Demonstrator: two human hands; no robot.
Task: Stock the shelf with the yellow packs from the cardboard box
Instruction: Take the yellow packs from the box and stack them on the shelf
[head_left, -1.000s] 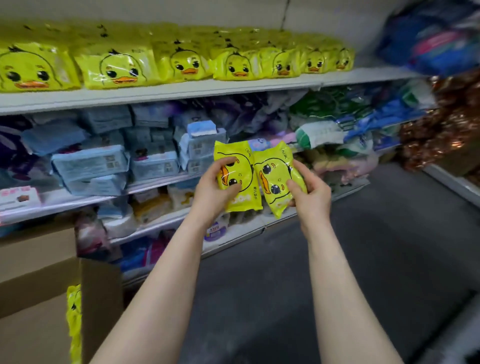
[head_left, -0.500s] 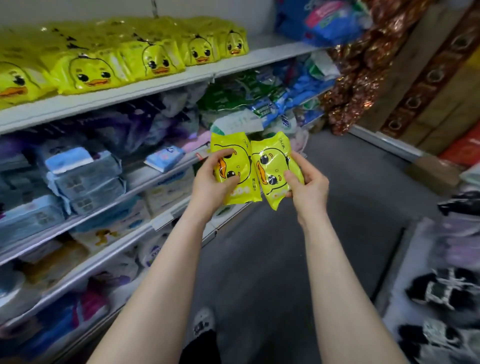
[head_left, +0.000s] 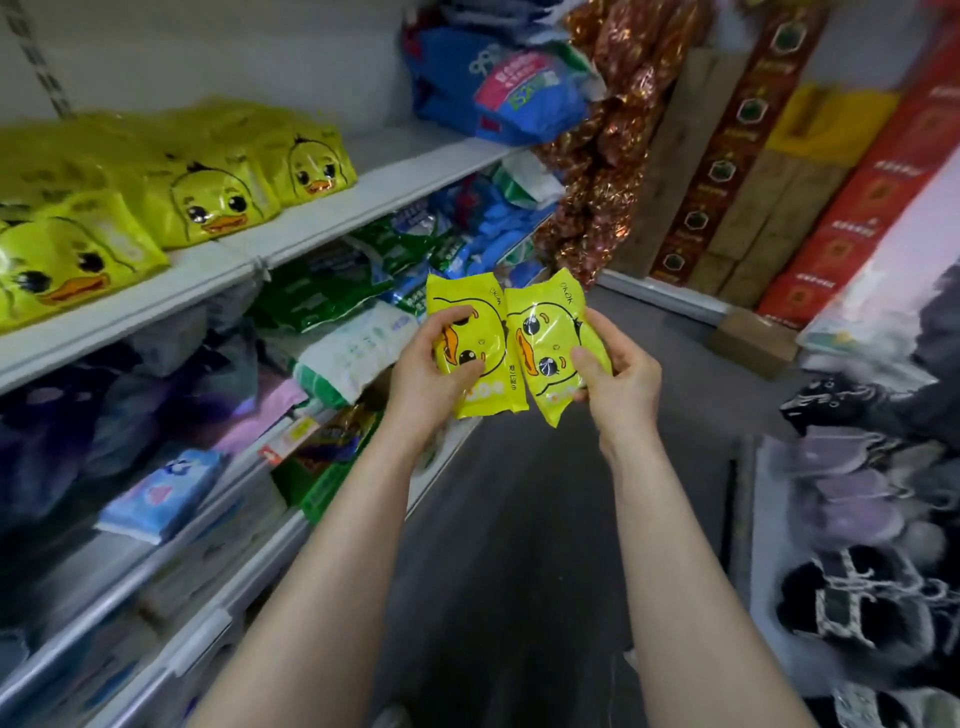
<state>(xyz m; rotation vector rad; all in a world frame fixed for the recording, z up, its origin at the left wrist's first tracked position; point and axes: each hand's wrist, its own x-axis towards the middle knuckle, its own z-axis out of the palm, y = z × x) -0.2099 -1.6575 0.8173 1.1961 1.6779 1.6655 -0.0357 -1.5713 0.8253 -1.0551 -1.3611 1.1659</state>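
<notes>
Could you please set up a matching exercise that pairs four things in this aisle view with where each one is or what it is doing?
Things:
1. left hand
2. right hand
3. row of duck packs
4. small brown box

Places or states:
A. on the floor at the aisle's far end
B. lying on the top shelf
C. holding the yellow pack nearer the shelves
D. holding the yellow pack farther from the shelves

Pairs: 1-C, 2-D, 3-B, 4-A.

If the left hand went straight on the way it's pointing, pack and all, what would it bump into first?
Probably the blue packs straight ahead, beyond the yellow pack the left hand holds. Depth is unclear, so it might instead be the shiny brown bags beside them.
</notes>
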